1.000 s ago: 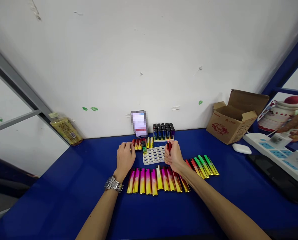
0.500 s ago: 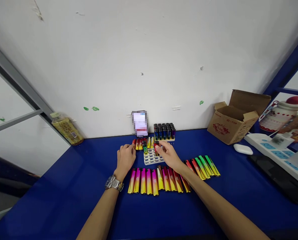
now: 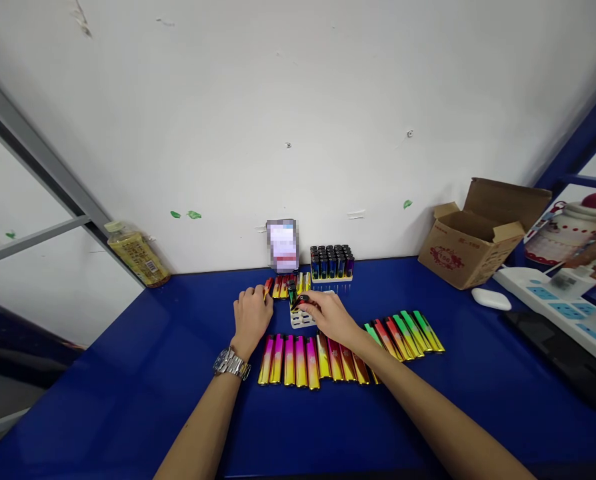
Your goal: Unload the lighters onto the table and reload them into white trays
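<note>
Red lighter (image 3: 302, 301): slim, glossy body with a dark cap, held at a tilt in the fingertips of the right hand (image 3: 329, 319), which is closed around it. It sits over the far left part of the white tray (image 3: 302, 320), a moulded plastic grid of small square cells lying at the table's centre. Whether its base touches a cell cannot be told. One green lighter (image 3: 291, 294) stands upright in the tray just left of it.

Left hand (image 3: 252, 317) lies palm down on the blue table (image 3: 128, 373), fingers curled at the left end of a short far row of lighters (image 3: 284, 287); whether it grips one cannot be told. A metal-link wristwatch (image 3: 231, 363) is on that wrist.

Near the tray lies a near row of lighters (image 3: 303, 351), flat and side by side, metallic pink fading to yellow. To the right lies a slanted group of green and red lighters (image 3: 408, 331).

Against the far wall stands a full tray of dark-capped lighters (image 3: 332, 261). Far left, a plastic bottle (image 3: 138, 253) leans on the wall. Far right sits an open cardboard box (image 3: 478, 233).
</note>
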A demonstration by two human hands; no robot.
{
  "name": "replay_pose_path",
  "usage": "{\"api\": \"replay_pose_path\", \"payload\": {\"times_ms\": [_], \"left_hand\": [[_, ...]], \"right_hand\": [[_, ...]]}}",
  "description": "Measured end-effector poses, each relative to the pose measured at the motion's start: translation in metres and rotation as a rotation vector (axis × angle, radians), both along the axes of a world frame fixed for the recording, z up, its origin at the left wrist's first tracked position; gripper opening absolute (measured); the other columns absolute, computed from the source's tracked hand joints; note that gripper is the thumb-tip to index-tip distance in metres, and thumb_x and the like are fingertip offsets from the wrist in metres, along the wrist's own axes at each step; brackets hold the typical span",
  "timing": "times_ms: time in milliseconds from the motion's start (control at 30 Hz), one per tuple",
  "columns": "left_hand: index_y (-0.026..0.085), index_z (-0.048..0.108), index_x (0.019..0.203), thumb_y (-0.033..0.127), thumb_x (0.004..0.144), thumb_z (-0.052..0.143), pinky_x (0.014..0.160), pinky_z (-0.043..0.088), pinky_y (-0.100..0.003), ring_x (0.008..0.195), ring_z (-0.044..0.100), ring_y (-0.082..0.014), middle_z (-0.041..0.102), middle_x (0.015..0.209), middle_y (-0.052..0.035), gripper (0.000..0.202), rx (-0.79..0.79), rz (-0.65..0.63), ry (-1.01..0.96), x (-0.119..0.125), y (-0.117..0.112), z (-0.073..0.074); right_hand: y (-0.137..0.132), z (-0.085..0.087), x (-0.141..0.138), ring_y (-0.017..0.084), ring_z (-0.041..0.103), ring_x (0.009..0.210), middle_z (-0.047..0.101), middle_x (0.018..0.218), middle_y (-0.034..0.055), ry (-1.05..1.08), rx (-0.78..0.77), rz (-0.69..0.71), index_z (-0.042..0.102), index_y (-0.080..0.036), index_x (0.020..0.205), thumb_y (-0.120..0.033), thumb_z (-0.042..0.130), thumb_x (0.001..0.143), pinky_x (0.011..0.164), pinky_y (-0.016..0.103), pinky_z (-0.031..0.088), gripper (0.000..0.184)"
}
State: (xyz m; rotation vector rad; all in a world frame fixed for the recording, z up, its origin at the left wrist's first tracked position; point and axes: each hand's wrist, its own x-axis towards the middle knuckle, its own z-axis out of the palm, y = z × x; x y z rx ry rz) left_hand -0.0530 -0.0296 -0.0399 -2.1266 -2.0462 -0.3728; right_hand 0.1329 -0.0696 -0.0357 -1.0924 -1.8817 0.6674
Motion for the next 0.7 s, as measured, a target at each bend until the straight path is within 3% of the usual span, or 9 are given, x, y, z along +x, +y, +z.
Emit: {"api": "replay_pose_path", "payload": {"times_ms": [167,300,533,700], "left_hand": [[0.014,0.063,0.102,0.03,0.092,0.039,0.072,0.046,-0.037,0.092,0.061,-0.0298,0.064,0.098,-0.0155,0.031,-0.015,0.032,0.015,0.0009,-0.0012,0.0],[0.013,0.063,0.101,0.031,0.092,0.039,0.072,0.046,-0.037,0.092,0.061,-0.0297,0.063,0.097,-0.0159,0.032,-0.017,0.036,0.008,0.001,-0.0013,-0.0007],[0.013,0.062,0.101,0.029,0.091,0.039,0.072,0.046,-0.036,0.091,0.06,-0.0285,0.063,0.096,-0.015,0.03,-0.01,0.033,0.021,0.0009,-0.001,-0.0015],[0.013,0.062,0.099,0.03,0.092,0.039,0.071,0.046,-0.036,0.092,0.06,-0.0292,0.063,0.096,-0.0148,0.03,-0.012,0.03,0.02,0.001,-0.0012,-0.0015]], "right_hand": [[-0.0047,0.0002,-0.0036,0.026,0.06,0.093,0.065,0.097,0.0131,-0.235,0.021,-0.083,0.057,-0.017,0.114,-0.03,0.041,0.096,0.071,0.034,0.048,0.027],[-0.0073,0.0,-0.0056,0.029,0.06,0.103,0.063,0.108,0.0181,-0.301,0.041,-0.085,0.048,-0.017,0.128,-0.031,0.036,0.098,0.076,0.04,0.051,0.035],[-0.0011,-0.0047,-0.0086,0.027,0.062,0.102,0.062,0.112,0.0175,-0.145,0.097,-0.068,0.039,-0.017,0.132,-0.022,0.041,0.095,0.078,0.04,0.051,0.037],[-0.0006,-0.0076,-0.0081,0.024,0.063,0.093,0.065,0.105,0.0146,-0.226,0.25,-0.046,0.049,-0.02,0.123,-0.015,0.033,0.096,0.076,0.039,0.051,0.032]]}}
